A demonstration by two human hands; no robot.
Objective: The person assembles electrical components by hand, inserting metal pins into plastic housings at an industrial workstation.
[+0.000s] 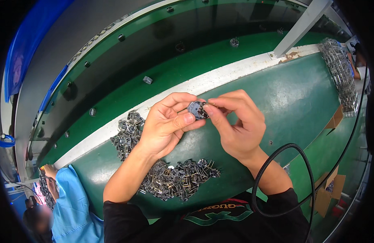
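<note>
Over the green bench, my left hand (164, 127) grips a small round grey plastic housing (191, 108) between thumb and fingers. Black pieces with small metal bits show in the housing's side turned toward my right hand. My right hand (244, 127) is closed in a pinch against that side, thumb and forefinger together; what they pinch is mostly hidden by the fingertips. Below my hands lies a heap of small black parts with metal pins (181, 178). Another pile of similar dark parts (127, 137) sits left of my left hand, along the white ledge.
Beyond the white ledge (195, 86), a green conveyor belt (174, 75) carries scattered grey and black parts. Stacked metal-pinned parts (339, 75) stand far right. A black cable (258, 178) loops by my right forearm. A co-worker's blue sleeve (73, 198) is at lower left.
</note>
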